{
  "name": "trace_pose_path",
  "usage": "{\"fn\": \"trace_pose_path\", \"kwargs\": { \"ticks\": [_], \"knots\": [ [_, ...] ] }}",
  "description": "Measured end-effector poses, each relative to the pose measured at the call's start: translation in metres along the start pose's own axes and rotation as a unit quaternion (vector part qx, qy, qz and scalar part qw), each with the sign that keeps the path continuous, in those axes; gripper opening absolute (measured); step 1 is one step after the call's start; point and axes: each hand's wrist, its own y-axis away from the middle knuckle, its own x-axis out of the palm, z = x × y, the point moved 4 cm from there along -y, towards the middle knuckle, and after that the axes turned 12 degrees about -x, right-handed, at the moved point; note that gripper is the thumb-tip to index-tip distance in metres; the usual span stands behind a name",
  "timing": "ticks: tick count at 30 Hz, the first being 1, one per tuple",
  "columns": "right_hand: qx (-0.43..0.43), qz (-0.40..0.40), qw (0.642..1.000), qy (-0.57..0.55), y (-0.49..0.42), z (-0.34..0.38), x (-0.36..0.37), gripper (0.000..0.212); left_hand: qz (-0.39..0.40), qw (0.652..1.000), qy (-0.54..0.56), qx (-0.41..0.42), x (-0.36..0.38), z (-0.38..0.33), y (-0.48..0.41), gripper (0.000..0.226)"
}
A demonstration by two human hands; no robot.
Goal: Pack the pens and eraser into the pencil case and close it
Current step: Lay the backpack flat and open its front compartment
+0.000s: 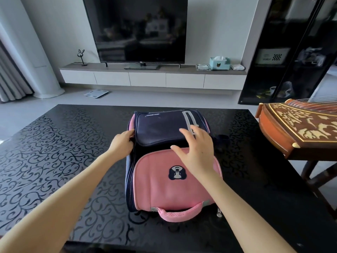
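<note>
Although one pink and navy bag [160, 189] is seen lying on the dark patterned surface [63, 143], its inside is hidden, and no pencil case, pen or eraser can be made out. Two grips are counted. The left grip [122, 143] is clenched on the bag's left edge, fingertips tucked out of sight. The right grip [197, 152] is held released, fingers [186, 134] spread, over the bag's middle; contact cannot be judged. One pink handle [180, 214] is seen. Both forearms [54, 207] are cut off below.
</note>
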Motion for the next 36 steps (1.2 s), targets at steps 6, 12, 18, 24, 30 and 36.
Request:
{"fn": "trace_pose_path", "kwargs": {
  "ticks": [6,12,18,24,30,36],
  "knots": [
    [-0.059,0.133,0.989,0.038,-0.009,0.032,0.039,0.052,-0.146,0.988,-0.009,0.042,-0.004,0.006,-0.002,0.019],
    [-0.047,0.171,0.980,0.086,-0.002,0.034,0.058,0.044,-0.071,0.989,-0.133,-0.004,0.002,0.001,0.008,0.016],
    [-0.039,0.123,0.989,0.067,-0.002,0.042,0.061,0.035,-0.030,0.998,0.049,-0.012,0.010,-0.002,0.051,0.026],
    [-0.130,0.014,0.989,-0.075,-0.009,0.088,0.055,0.027,0.150,0.934,0.256,-0.196,-0.010,-0.008,0.041,0.016],
    [-0.084,-0.026,0.995,-0.038,-0.020,0.102,0.062,0.019,0.153,0.945,0.236,-0.166,-0.018,-0.013,0.049,0.022],
    [-0.075,-0.038,0.995,0.057,-0.010,0.108,0.065,0.013,0.002,0.986,0.166,-0.009,-0.037,0.001,0.051,0.013]
  ]
}}
